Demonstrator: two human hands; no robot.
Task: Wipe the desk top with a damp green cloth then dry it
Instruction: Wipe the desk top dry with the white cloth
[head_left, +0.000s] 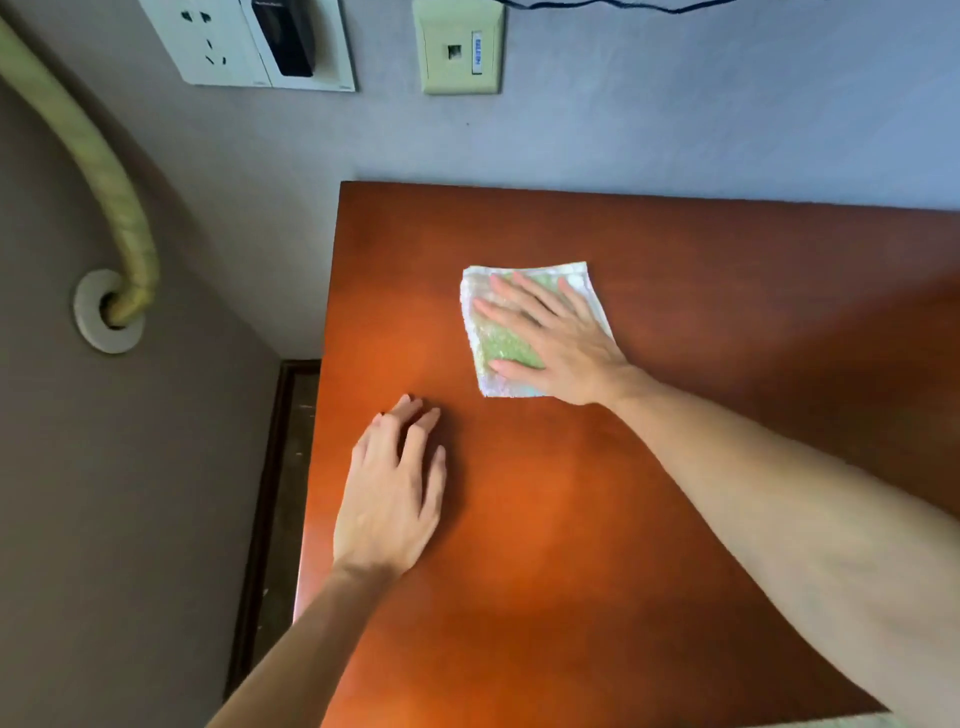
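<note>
Wiping the desk top near its far left corner

Right hand (558, 338) lies flat, fingers spread, on the cloth (496, 353); left hand (392, 493) rests open on the desk (675, 467). Uneven pressure could leave streaks.

No legible text. The beige wall jack plate (459, 48) carries a small label strip (477, 52) with blue print, too blurred to read.
</note>
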